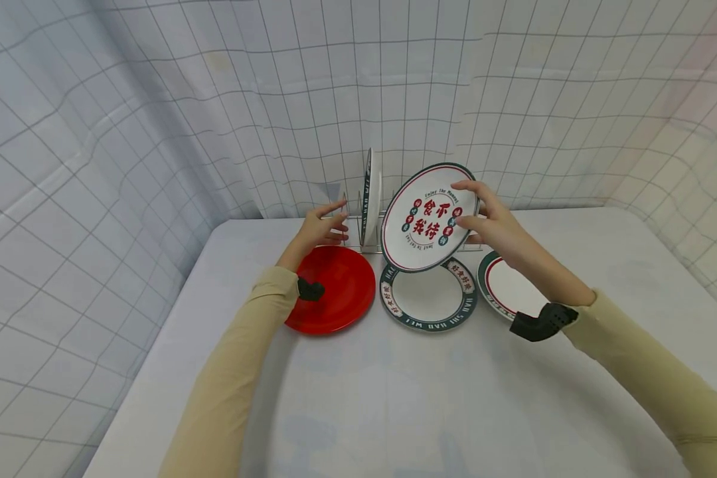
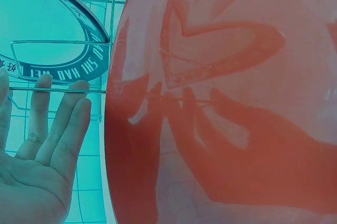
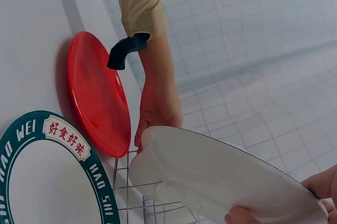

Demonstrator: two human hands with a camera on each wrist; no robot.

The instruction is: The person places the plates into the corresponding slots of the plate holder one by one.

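My right hand (image 1: 492, 216) pinches the right edge of a white oval plate (image 1: 421, 242) with a dark green rim and red lettering. This plate is tilted above the wire dish rack (image 1: 473, 247); its pale underside shows in the right wrist view. At the rack's left end is my left hand (image 1: 322, 226), its fingers mostly straight beside the wires, as the left wrist view shows. Another green-rimmed plate (image 1: 368, 202) stands upright in the rack, just right of the left hand. A red plate (image 1: 340, 292) lies below the left wrist.
Flat on the white table (image 1: 358, 398) lies a plate with a lettered green rim (image 1: 428, 323), in front of the rack. To its right, a white plate with a green rim and red line (image 1: 510, 285) is partly under the right forearm. A checked curtain (image 1: 418, 86) hangs behind.
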